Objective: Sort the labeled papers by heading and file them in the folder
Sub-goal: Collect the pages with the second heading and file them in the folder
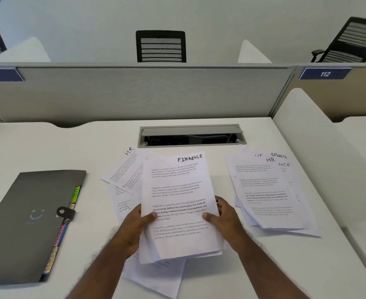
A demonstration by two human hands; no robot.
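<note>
Holding the FINANCE stack (pixel 177 203) just above the desk (pixel 37 143), your left hand (pixel 134 225) and right hand (pixel 223 214) pinch its two side edges, thumbs on top. Risk: the grip is low, so the loose lower sheets can fan and slide out. HR sheets (pixel 124 169) lie skewed underneath; lifting may drag one along. The mixed pile (pixel 268 195) sits right. The folder (pixel 26 223) is still snapped shut, left, well apart.

Both hands (pixel 134 225) grip FINANCE papers (pixel 177 203)
</note>
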